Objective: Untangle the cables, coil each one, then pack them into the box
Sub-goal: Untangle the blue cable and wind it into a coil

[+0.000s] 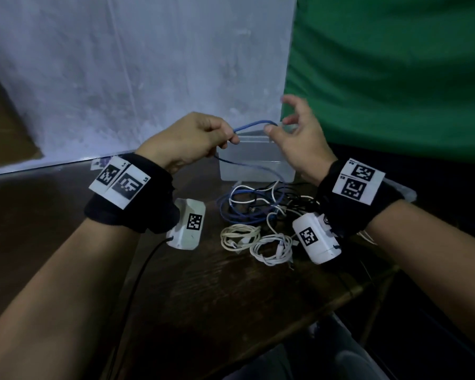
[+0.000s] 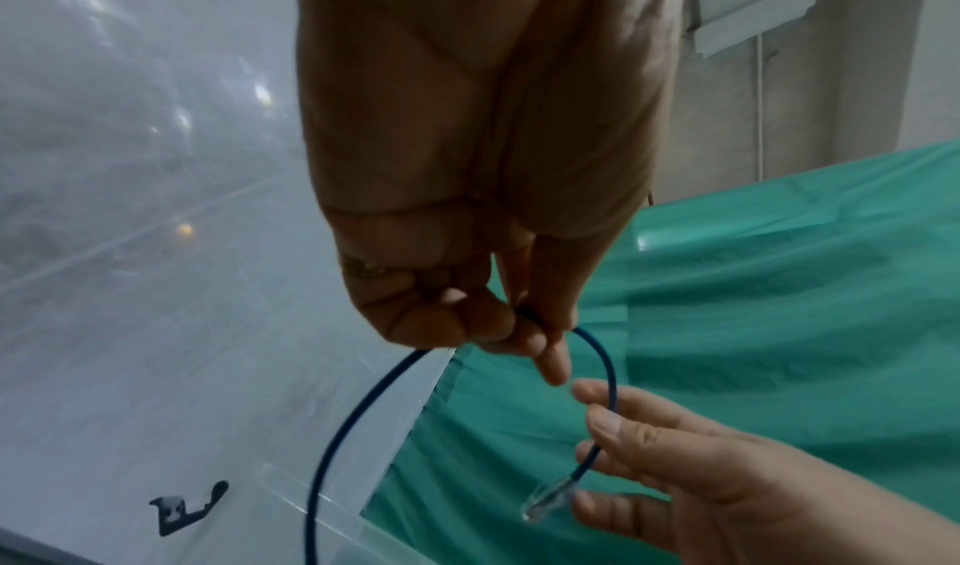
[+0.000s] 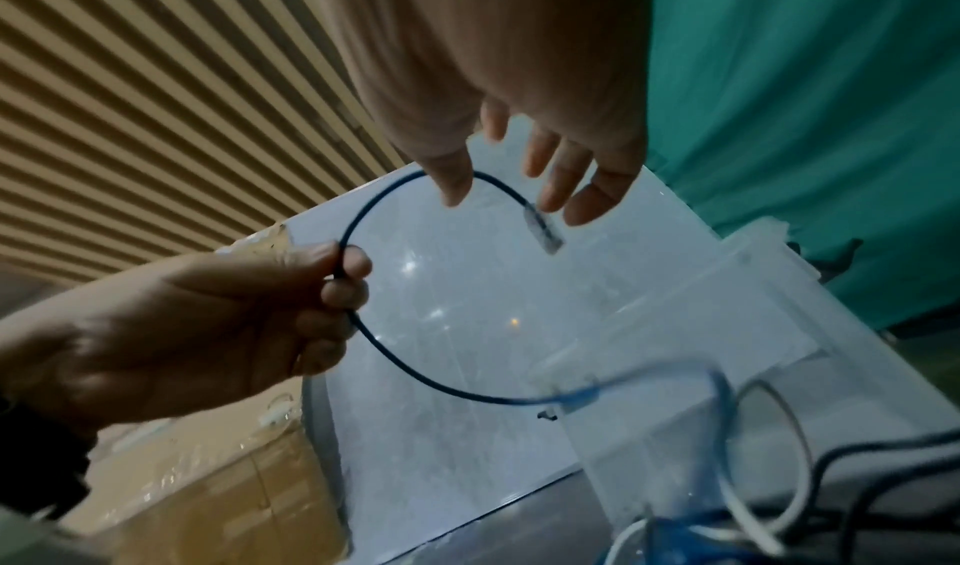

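Observation:
My left hand (image 1: 232, 138) pinches a blue cable (image 1: 254, 124) between thumb and fingertips, above the clear plastic box (image 1: 258, 165). From the pinch a short loop arcs right to my right hand (image 1: 279, 126). That hand's fingers (image 3: 571, 188) are spread and nearly straight, and the cable runs loosely past the thumb (image 3: 452, 179). The cable's clear plug (image 3: 543, 231) hangs free below those fingers. The rest of the blue cable drops into a tangle (image 1: 258, 201) of blue, white and black cables on the table. Two coiled white cables (image 1: 240, 237) (image 1: 273, 248) lie in front of the tangle.
The dark wooden table (image 1: 203, 283) ends in an edge at the front right (image 1: 348, 294). A white sheet (image 1: 121, 78) hangs behind the box and a green cloth (image 1: 395, 64) to the right. A black wire (image 1: 137, 275) trails from my left wrist camera.

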{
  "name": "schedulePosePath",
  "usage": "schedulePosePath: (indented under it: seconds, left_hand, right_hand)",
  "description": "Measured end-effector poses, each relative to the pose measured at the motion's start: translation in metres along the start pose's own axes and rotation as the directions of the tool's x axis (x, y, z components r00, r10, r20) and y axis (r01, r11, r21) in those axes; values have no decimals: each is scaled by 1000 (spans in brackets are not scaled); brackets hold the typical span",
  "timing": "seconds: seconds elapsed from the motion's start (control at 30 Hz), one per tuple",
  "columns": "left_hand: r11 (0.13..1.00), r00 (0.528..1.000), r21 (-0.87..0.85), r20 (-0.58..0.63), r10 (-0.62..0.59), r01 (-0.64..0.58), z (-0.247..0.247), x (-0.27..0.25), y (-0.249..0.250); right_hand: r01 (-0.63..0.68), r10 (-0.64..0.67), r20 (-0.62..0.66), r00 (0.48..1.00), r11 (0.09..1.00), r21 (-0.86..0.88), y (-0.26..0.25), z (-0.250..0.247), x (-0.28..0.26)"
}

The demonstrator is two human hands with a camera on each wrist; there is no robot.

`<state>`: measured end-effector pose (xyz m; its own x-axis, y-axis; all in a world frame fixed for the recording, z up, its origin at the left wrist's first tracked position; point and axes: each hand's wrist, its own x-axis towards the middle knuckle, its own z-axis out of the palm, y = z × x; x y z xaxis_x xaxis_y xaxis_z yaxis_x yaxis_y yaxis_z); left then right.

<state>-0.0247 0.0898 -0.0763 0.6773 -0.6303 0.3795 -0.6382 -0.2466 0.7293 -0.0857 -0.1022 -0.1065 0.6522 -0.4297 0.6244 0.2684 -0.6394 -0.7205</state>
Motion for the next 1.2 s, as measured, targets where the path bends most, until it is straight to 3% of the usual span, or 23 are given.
schedulePosePath:
  seconds: [0.1, 0.17, 0.27, 0.37, 0.43, 0.5, 0.57, 0.67, 0.8, 0.9, 0.93, 1.0, 1.07, 1.2]
  left_hand:
    - [1000, 999, -4, -46, 16, -16, 1, 3, -4]
    - [999, 997, 23, -71, 35, -34, 3, 6, -8]
    - [996, 993, 84, -117, 15, -5, 9, 11, -17]
    - [989, 982, 106, -171, -84, 103, 20, 14, -28]
    - [977, 974, 110, -161, -162, 181, 28, 12, -34]
    - [974, 980, 150, -128, -150, 168, 31, 9, -36]
    - [965, 992, 234, 20, -122, 114, 31, 4, -31]
    - [948, 925, 316, 345, -159, 45, 36, -3, -24]
    - [866, 872, 498, 437, -221, -30, 44, -2, -20]
    - [829, 786, 556, 535, -309, -53, 45, -2, -19]
    - [823, 778, 565, 545, -311, -67, 45, -1, -19]
    - [851, 798, 518, 548, -252, -86, 42, -1, -18]
    - [914, 851, 397, 508, -137, -90, 38, 0, -15]
    - [987, 971, 156, 238, 13, -51, 30, 8, -12]
  right_hand:
    - [84, -73, 135, 988, 993, -78, 2, 0, 3]
    - [-27, 9, 172, 985, 995, 99, 1, 0, 1]
    - [-266, 140, 287, 948, 843, 467, -12, -7, -2]
    - [-352, 211, 285, 935, 653, 670, -23, -18, 4]
    - [-362, 247, 266, 932, 607, 708, -26, -24, 9]
    - [-355, 264, 239, 934, 637, 684, -22, -27, 12]
    - [-344, 265, 219, 939, 686, 641, -15, -29, 13]
    - [-346, 264, 224, 938, 713, 610, -6, -28, 11]
    - [-359, 276, 230, 933, 710, 605, -2, -24, 7]
    - [-355, 284, 214, 935, 708, 610, -1, -24, 6]
    - [-354, 281, 216, 935, 715, 603, 0, -24, 6]
    - [-356, 257, 252, 933, 758, 547, 2, -22, 2]
    - [-373, 229, 346, 910, 817, 440, 5, -18, -3]
    - [-428, 215, 527, 823, 843, 326, 6, -11, -13]
